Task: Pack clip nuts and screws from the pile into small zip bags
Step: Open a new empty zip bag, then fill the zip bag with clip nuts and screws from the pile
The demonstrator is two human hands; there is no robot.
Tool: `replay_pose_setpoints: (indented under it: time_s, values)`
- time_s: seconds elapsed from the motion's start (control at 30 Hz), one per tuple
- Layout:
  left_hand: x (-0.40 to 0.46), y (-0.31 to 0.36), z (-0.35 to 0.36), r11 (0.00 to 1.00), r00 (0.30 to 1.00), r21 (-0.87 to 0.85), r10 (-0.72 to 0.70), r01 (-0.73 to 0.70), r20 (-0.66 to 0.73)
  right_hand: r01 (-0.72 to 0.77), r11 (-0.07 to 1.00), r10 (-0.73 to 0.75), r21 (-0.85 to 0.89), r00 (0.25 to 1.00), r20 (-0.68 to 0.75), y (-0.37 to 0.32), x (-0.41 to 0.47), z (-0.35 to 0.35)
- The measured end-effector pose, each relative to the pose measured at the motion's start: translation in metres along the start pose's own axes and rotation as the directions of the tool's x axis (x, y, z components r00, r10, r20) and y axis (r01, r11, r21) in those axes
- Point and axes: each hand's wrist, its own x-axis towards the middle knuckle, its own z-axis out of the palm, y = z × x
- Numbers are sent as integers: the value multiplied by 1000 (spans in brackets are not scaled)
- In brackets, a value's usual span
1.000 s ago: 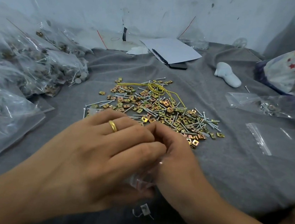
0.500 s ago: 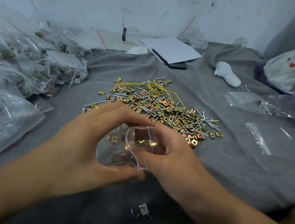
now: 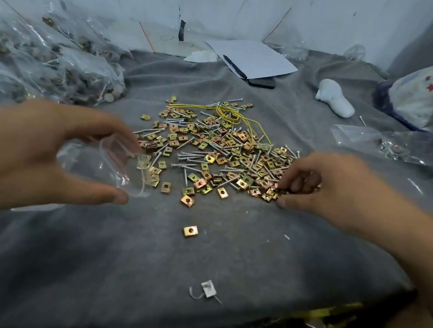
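Head view shows you at the picking step: the bag is open and ready, and nothing has gone into it yet that you can make out. Your left hand (image 3: pixel 34 152) grips a small clear zip bag (image 3: pixel 101 163) between curled fingers and thumb, its mouth turned right toward the pile (image 3: pixel 212 147) of clip nuts and screws on the grey cloth (image 3: pixel 143 264) covering the worktop. Your right hand (image 3: pixel 324 185) is down at the near right edge of that pile, fingers curled and pinching into the brass-coloured clip nuts (image 3: pixel 269 193); whether it already has any of them in its grip cannot be told, since the fingertips hide them.

One clip nut (image 3: pixel 190 231) lies alone, nearer to you than the pile, and a yellow wire (image 3: pixel 232 114) loops across the pile's far side. Filled bags (image 3: pixel 58 62) are heaped at the far left, and empty zip bags (image 3: pixel 403 146) lie at the right.

Next, you likely need to lift a pinch of nuts clear, carry it left to the bag's mouth and drop it in, then go back for screws (image 3: pixel 189 157). Keep the mouth held wide, or pieces may catch on the rim and spill.
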Motion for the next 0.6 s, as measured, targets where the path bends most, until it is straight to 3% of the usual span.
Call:
replay_pose_setpoints:
  time_s: [0.1, 0.27, 0.4, 0.5, 0.6]
  values:
    - [0, -20, 3, 991, 989, 50, -130, 127, 70, -22, 999, 22, -27, 1000, -20, 1, 5, 2]
    - [0, -14, 3, 991, 990, 47, -124, 122, 59, -18, 999, 20, 37, 999, -37, 7, 2, 1]
    - [5, -10, -2, 992, 995, 107, -70, 62, 72, 7, 954, 6, 298, 999, -44, 6, 4, 0]
    - [7, -8, 0, 989, 995, 136, -67, 57, 71, 120, 856, -107, 502, 993, -55, -2, 3, 1]
    - [6, -3, 5, 995, 995, 51, -90, 87, 50, 255, 717, -228, 649, 965, -128, -14, 0, 5]
